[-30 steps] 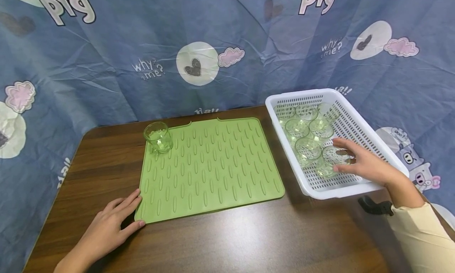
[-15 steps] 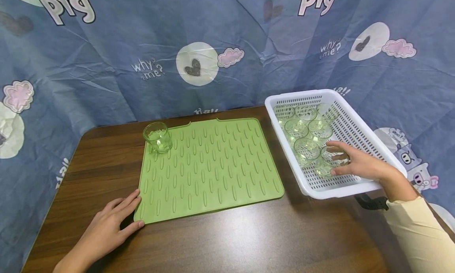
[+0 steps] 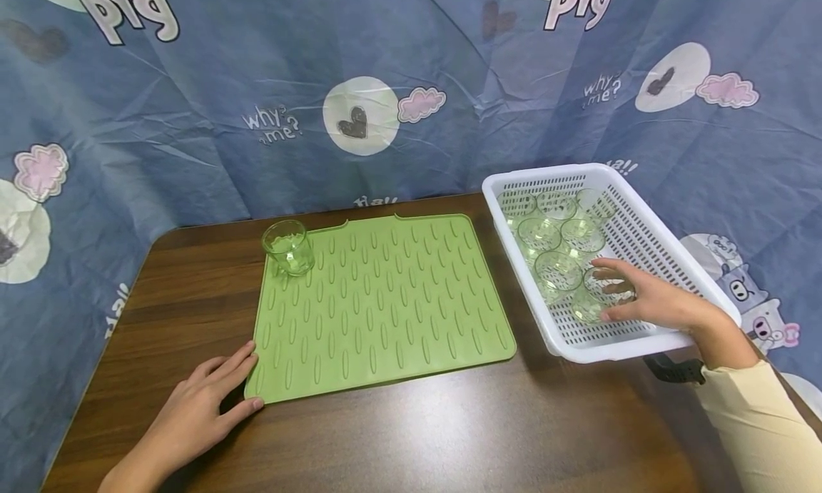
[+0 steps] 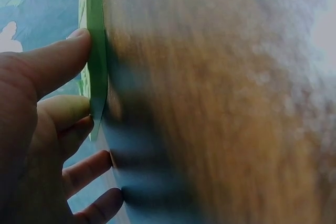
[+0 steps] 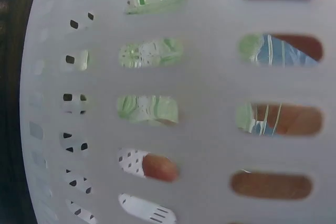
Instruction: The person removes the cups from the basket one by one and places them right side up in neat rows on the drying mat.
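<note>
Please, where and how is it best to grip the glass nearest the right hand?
I would probably grip this glass by its wall just below the rim, coming from above and the right: it stands upright, another glass is close on its left, and none shows on its right, where the right hand is.

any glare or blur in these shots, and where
Head view: bright glare on the brown table, nearer than the green mat; left wrist view: the table blurs, with strong glare at the right edge; right wrist view: the white basket looks grey and hazy.
</note>
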Demonstrator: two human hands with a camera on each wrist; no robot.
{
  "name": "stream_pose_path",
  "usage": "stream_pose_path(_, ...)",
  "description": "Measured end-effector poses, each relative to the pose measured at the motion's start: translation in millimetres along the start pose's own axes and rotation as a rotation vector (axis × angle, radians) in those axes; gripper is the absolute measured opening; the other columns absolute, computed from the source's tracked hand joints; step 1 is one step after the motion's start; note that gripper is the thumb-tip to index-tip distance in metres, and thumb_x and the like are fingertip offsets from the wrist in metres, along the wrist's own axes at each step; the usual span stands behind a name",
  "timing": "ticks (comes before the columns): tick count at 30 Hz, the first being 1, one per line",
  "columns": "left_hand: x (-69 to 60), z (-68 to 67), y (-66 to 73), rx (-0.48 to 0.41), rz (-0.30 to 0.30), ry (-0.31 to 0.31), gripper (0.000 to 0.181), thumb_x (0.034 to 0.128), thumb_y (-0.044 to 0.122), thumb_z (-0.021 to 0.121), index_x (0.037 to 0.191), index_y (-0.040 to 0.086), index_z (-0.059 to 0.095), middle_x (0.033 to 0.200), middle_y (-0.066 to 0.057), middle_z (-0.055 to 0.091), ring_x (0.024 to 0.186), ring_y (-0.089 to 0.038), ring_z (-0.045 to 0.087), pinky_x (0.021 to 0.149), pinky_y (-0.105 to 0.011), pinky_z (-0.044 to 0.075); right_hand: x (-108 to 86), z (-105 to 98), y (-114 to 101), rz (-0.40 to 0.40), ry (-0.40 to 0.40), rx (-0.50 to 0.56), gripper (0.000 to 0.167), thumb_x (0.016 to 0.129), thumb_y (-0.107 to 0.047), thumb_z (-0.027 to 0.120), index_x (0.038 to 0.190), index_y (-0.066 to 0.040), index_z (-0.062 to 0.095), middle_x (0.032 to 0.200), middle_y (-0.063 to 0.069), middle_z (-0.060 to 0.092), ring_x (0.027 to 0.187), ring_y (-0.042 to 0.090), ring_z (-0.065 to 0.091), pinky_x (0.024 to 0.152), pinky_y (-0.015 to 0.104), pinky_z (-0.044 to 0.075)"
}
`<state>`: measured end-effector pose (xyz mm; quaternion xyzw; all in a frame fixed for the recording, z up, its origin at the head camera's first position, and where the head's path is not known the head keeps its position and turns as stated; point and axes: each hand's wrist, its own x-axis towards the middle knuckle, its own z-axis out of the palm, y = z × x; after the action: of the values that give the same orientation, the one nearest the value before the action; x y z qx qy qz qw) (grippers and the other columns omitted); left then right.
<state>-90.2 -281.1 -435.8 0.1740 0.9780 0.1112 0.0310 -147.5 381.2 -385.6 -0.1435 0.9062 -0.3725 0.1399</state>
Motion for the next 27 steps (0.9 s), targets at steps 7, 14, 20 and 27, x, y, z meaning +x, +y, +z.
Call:
stream_pose_path(7,0.7,0.1,-0.5,0.007,0.017,0.014,0.074,0.0902,0.051,0.067,0.148,0.009,0.048,0.161,-0.004,0.037,0.127,-0.042,0.048,0.086,-0.066,0.044,0.6,0.3,-1.7,-0.006,0.05,-0.057,0.086,0.082,-0.011,0.08,0.149,0.005,0.029,0.137,0.035,0.05,0.118,0.052,0.056,0.086,0.024,0.055)
stream_pose_path(14,-0.9,0.5,1.0,0.017,0.022,0.021,0.073,0.0895,0.049,0.069,0.147,0.008,0.049,0.159,-0.006,0.04,0.127,-0.042,0.049,0.086,-0.065,0.045,0.1,1.5,-1.5,0.024,0.112,-0.064,0.085,0.081,-0.014,0.081,0.148,0.005,0.032,0.135,0.032,0.054,0.112,0.012,0.062,0.087,0.023,0.055)
stream_pose_path(20,-0.6,0.4,2.2,0.019,0.02,0.003,0.073,0.089,0.048,0.07,0.147,0.008,0.05,0.158,-0.008,0.042,0.127,-0.042,0.049,0.087,-0.064,0.045,-0.8,1.7,-3.0,0.073,0.227,0.046,0.084,0.083,-0.007,0.079,0.144,0.012,0.024,0.135,0.034,0.053,0.099,-0.02,0.05,0.082,0.009,0.049)
stream_pose_path(27,-0.2,-1.2,1.6,0.025,0.021,-0.002,0.073,0.0891,0.048,0.07,0.147,0.007,0.049,0.159,-0.008,0.041,0.127,-0.041,0.049,0.087,-0.064,0.045,-0.9,-2.9,-2.2,0.044,0.421,0.093,0.073,0.084,-0.002,0.076,0.14,0.006,0.029,0.112,-0.035,0.054,0.097,-0.018,0.053,0.079,0.003,0.045)
